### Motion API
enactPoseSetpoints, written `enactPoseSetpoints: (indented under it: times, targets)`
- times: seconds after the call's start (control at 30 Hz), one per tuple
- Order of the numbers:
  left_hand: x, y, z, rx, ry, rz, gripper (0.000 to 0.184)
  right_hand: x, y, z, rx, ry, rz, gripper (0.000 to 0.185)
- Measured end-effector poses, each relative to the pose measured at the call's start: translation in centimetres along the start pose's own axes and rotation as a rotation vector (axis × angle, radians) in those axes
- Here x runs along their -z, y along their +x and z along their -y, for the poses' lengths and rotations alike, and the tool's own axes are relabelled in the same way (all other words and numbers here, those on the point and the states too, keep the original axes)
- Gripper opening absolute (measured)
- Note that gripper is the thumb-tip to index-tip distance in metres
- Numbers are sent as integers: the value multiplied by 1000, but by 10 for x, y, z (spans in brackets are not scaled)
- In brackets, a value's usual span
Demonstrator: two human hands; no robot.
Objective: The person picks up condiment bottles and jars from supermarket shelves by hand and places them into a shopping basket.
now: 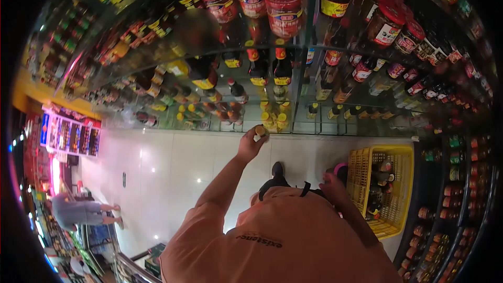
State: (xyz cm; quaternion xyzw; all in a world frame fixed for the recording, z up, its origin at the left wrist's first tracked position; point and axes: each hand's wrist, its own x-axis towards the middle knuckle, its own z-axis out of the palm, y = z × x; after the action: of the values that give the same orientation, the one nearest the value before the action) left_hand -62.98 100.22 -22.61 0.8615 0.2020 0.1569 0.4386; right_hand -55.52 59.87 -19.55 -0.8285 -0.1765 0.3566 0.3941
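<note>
My left hand [251, 145] reaches forward, its fingers closed around a small jar [261, 132] with a yellowish-brown lid. Just beyond it, small yellow-capped bottles [273, 117] stand on the lowest glass shelf. My right hand [333, 188] hangs by my right side, fingers loosely bent and apart, with nothing visible in them. Beside that hand is a yellow plastic basket [407, 188] with several dark bottles or jars inside. A pink and dark round thing [341, 169] sits between hand and basket; its kind is unclear.
Glass shelves ahead carry red-lidded tubs [284, 13], dark sauce bottles [282, 68] and jars [386, 25]. More jars fill a dark rack [450, 199] on the right. A person [78, 212] bends at a counter far left. Pale floor tiles [157, 178] lie between.
</note>
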Motion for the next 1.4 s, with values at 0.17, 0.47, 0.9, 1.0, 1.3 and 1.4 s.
enactPoseSetpoints:
  times: [0.17, 0.47, 0.9, 1.0, 1.3, 1.4]
  targets:
    - [7, 84, 50, -21, -76, 11, 42, -15, 7, 7, -135, 52, -126, 42]
    - [-12, 180, 113, -246, 23, 113, 33, -8, -4, 38, -147, 97, -347, 37]
    - [-24, 259, 135, -230, -230, 76, 35, -2, -7, 29, -160, 222, -464, 29]
    - [-23, 265, 142, -333, -123, 55, 35, 16, -4, 53, -102, 277, -502, 28]
    - [-38, 228, 202, -27, -151, -43, 31, 169, -42, 196, 585, -77, -849, 23]
    - [-5, 142, 115, 234, 16, 21, 22, 218, -70, 255, 1178, 107, -1062, 29]
